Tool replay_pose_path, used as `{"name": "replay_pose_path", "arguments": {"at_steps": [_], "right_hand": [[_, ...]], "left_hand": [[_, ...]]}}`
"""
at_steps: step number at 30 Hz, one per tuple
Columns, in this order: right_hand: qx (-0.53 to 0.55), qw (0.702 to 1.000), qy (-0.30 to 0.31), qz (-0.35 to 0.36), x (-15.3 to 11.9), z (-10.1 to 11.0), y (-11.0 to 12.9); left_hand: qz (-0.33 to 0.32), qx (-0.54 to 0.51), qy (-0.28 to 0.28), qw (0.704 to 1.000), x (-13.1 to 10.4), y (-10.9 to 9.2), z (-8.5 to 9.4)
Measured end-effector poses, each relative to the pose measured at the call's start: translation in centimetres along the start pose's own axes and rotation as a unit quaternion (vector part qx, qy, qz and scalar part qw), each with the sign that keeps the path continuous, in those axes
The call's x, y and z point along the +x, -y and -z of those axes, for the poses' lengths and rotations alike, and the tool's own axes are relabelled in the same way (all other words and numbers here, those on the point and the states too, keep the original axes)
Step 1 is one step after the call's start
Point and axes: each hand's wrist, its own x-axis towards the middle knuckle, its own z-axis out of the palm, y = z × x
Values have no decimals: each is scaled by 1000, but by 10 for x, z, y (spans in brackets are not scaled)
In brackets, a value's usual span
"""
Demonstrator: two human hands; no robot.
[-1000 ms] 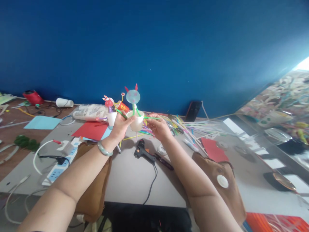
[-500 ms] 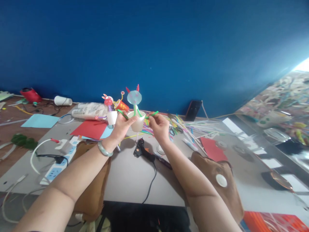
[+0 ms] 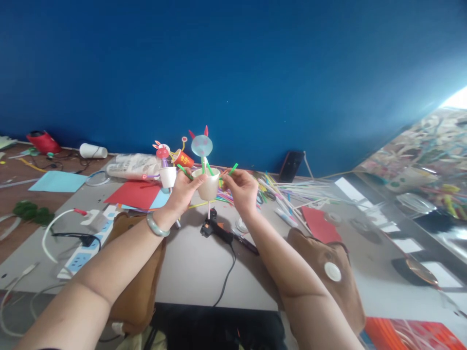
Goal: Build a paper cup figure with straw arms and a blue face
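Note:
A white paper cup (image 3: pixel 209 188) is held up over the table, with my left hand (image 3: pixel 185 189) gripping its left side. Out of the cup rises a green straw bearing a pale blue paper disc (image 3: pixel 202 145) with two red ears. Another straw pokes down below the cup's base. My right hand (image 3: pixel 241 188) pinches a green straw (image 3: pixel 233 168) at the cup's right side, its tip slanting up. On the left, a green straw end (image 3: pixel 182 168) sticks out by my left thumb. A black glue gun (image 3: pixel 216 230) lies beneath the cup.
Behind my left hand stands a finished-looking cup figure (image 3: pixel 168 176) near a red cup (image 3: pixel 183 158). Loose straws (image 3: pixel 288 192) spread to the right. A power strip (image 3: pixel 82 255), red paper (image 3: pixel 134 194) and brown pouches (image 3: pixel 324 267) lie around.
The green straw in my right hand has tilted more steeply upward. The cup and my left hand have stayed nearly in place; the view has shifted slightly.

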Motion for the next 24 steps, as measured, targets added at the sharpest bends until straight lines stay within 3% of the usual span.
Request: {"name": "replay_pose_path", "arguments": {"at_steps": [3,6,9,16,24], "right_hand": [[148,984,-2,-99,1,-6,-2],[194,972,-1,-130,1,-8,-2],[156,981,-5,-114,-1,-7,0],[50,998,-29,3,-5,-6,2],[84,994,51,-51,-6,-10,0]], "left_hand": [[-11,-23,-1,1000,1,-4,-3],[-14,-33,-12,999,1,-5,-5],[-15,-21,-19,999,1,-2,-3],[-15,18,13,1000,1,5,3],[-23,9,0,1000,2,2,3]]}}
